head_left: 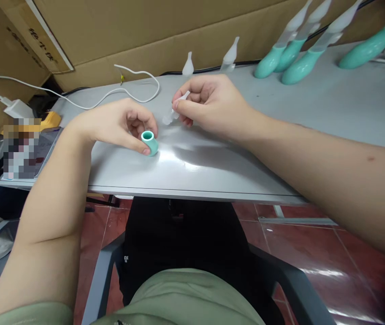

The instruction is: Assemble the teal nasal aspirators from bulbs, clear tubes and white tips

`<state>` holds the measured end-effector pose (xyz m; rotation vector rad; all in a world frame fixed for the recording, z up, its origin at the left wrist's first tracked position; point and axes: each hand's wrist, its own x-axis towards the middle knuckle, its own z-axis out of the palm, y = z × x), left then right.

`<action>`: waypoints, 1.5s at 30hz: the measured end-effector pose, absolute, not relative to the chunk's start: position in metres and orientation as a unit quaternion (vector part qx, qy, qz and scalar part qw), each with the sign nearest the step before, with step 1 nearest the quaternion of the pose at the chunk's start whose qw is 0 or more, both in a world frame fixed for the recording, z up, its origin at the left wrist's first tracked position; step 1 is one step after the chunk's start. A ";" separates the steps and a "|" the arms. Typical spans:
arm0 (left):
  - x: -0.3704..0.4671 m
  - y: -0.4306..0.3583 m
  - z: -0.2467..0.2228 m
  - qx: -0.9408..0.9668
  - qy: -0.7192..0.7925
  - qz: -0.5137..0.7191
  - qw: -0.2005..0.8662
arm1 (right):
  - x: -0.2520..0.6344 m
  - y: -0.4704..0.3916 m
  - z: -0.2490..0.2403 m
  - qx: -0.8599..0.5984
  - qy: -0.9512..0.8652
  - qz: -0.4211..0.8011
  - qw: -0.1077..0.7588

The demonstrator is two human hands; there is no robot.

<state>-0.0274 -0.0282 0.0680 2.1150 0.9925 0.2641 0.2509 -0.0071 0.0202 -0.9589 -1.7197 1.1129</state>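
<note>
My left hand (126,122) pinches a teal rubber squeeze bulb (151,146) between thumb and fingers. Its round open mouth tilts up toward me, just above the grey table. To the right, my right hand (209,99) is closed on a small translucent plastic piece (169,118) with a thin tip showing above the thumb. The fingers hide part of that piece, and it is apart from the bulb. Behind the right hand stand a loose white nozzle tip (188,65) and another white nozzle (230,54) on a clear base.
Several teal bulbs with clear necks and white tips, such as this bulb (302,67), lie at the back right. A white cable (107,92) curves across the back left to a white charger (18,109). Cardboard (138,31) stands behind the table (192,180).
</note>
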 end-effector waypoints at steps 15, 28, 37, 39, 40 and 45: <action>-0.034 -0.021 0.069 0.831 0.368 0.103 0.403 | 0.255 0.013 -0.002 -0.318 -0.746 0.435 0.391; -0.012 -0.012 0.034 0.803 0.414 0.293 0.312 | 0.243 0.013 -0.008 -0.273 -0.726 0.488 0.400; -0.008 -0.009 0.031 0.811 0.405 0.265 0.329 | 0.242 0.018 -0.014 -0.257 -0.736 0.474 0.409; -0.008 -0.008 0.031 0.811 0.406 0.268 0.326 | 0.242 0.018 -0.014 -0.260 -0.734 0.472 0.413; -0.008 -0.008 0.031 0.811 0.407 0.268 0.323 | 0.242 0.018 -0.014 -0.260 -0.734 0.470 0.416; -0.008 -0.010 0.033 0.805 0.427 0.256 0.322 | 0.242 0.017 -0.016 -0.254 -0.742 0.459 0.418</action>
